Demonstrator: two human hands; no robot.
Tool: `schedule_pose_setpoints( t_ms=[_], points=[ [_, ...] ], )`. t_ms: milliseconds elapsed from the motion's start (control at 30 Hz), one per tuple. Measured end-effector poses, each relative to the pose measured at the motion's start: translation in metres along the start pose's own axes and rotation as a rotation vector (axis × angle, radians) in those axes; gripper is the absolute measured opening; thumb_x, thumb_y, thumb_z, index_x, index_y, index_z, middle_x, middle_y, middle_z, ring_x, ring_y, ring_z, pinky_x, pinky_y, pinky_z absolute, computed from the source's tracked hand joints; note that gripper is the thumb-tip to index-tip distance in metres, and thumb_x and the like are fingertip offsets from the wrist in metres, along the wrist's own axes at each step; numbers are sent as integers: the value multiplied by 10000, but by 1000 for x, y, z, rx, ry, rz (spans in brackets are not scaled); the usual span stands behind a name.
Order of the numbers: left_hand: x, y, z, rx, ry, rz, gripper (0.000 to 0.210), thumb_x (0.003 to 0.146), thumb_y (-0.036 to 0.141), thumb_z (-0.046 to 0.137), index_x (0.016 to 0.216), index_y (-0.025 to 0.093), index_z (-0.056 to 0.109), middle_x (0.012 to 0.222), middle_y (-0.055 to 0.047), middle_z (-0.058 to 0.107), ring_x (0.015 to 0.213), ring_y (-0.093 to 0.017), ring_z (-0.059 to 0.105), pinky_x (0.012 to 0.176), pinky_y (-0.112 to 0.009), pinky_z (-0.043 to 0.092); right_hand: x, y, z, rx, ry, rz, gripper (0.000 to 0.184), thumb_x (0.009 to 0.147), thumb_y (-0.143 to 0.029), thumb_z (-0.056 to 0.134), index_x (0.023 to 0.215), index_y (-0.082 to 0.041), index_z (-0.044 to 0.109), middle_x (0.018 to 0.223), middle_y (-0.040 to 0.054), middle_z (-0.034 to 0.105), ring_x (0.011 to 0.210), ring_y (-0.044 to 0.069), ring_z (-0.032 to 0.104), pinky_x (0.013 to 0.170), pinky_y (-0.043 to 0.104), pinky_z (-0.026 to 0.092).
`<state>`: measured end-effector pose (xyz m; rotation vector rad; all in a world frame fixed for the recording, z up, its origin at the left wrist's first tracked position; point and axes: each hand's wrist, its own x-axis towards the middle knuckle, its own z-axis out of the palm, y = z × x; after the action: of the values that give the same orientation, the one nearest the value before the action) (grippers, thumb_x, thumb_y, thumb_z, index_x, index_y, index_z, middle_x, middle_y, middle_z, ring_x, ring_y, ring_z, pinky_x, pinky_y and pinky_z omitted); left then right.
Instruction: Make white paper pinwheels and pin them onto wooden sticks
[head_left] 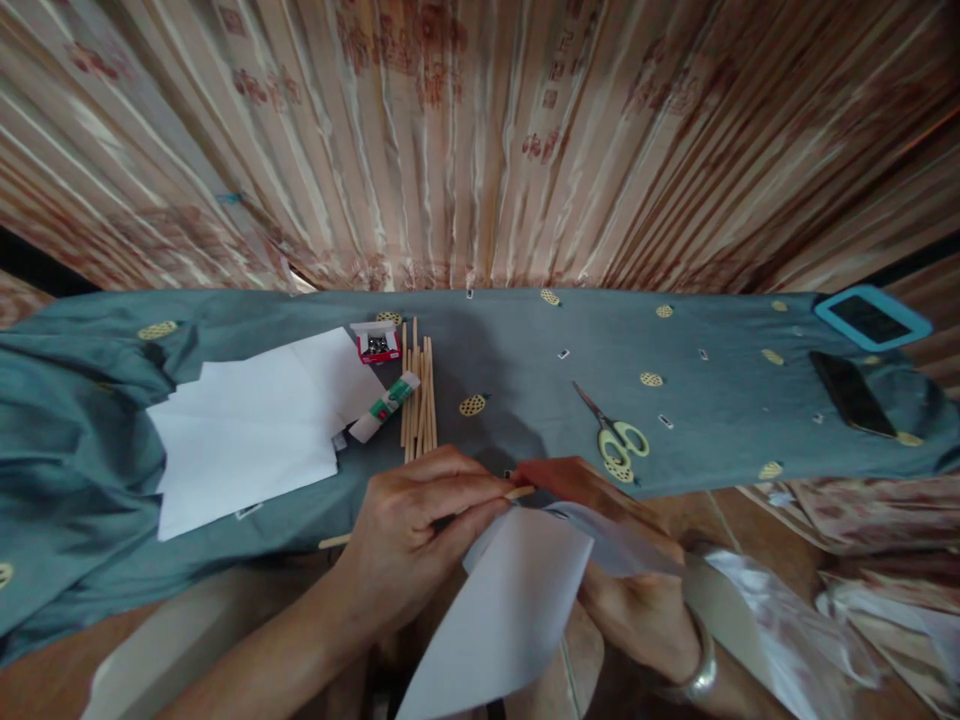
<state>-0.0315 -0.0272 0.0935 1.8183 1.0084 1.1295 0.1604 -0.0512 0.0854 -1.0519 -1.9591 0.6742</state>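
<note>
White paper (510,610) | between left hand (416,525) and right hand (626,600) | touching both

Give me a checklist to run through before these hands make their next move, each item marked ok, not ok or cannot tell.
1. Left hand has hold of the wooden stick: ok, pinched near its tip.
2. Right hand grips firmly: cannot tell, the held paper covers part of it.
3. Scissors out of the hands' way: ok, lying on the cloth beyond the right hand.
4. Red box open: ok, lid up, small metallic pieces inside.
5. Loose sheets squared up: not ok, fanned unevenly.
6. Glue stick capped: cannot tell.
</note>
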Motion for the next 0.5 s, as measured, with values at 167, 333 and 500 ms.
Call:
schedule_pose_setpoints(
  t_ms=[167,333,500],
  points=[
    [1,-4,0,35,-19,21,149,824,117,648,869,195,766,775,-41,732,703,-127,666,642,-201,526,6,0,-1,96,35,-50,329,917,-188,537,1233,-267,580,1064,69,694,998,227,648,819,395,568],
    [3,-10,1,90,-19,25,139,830,116,641,857,177,762,759,-42,726,681,-117,664,620,-179,508,8,8,4,39,29,-95,317,902,-152,535,1208,-206,597,1036,90,685,963,211,646,805,369,552],
    [4,-16,1,120,-35,32,135,848,129,622,828,148,754,739,-51,716,674,-118,660,615,-179,496,9,13,8,27,29,-94,301,901,-173,545,1198,-192,595,1008,85,684,905,195,645,762,350,545]
  ],
)
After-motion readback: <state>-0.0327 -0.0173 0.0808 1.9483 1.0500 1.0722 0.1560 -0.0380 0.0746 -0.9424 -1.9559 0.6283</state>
